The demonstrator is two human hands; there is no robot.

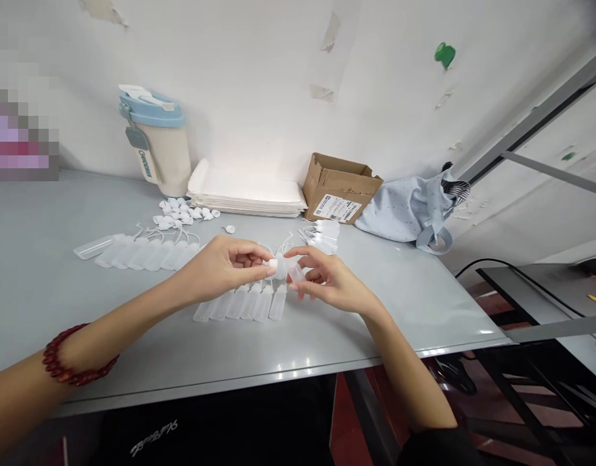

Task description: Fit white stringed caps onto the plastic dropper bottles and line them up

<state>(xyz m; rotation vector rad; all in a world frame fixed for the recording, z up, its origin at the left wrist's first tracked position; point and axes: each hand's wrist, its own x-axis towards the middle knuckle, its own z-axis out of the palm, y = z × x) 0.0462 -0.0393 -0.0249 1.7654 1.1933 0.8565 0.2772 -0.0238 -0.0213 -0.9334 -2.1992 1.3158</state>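
Note:
Over the middle of the table, my left hand [230,264] pinches a small white cap [273,263] between thumb and fingertips. Just to its right, my right hand [334,279] has its fingers curled around a small translucent plastic tube [296,273]. The two pieces are close together; whether they touch I cannot make out. Beneath my hands lies a row of similar clear tubes [244,303] with thin white cords at their tops. Another such row [145,251] spreads to the left, partly behind my left hand. Loose white caps [178,211] form a pile behind it.
Along the wall stand a cream tumbler [164,152] with a blue lid, a stack of white trays [249,194], a cardboard box [341,184] and a light blue cloth bag [402,207]. More corded pieces [324,236] lie before the box. The table's front edge [298,375] runs below my hands.

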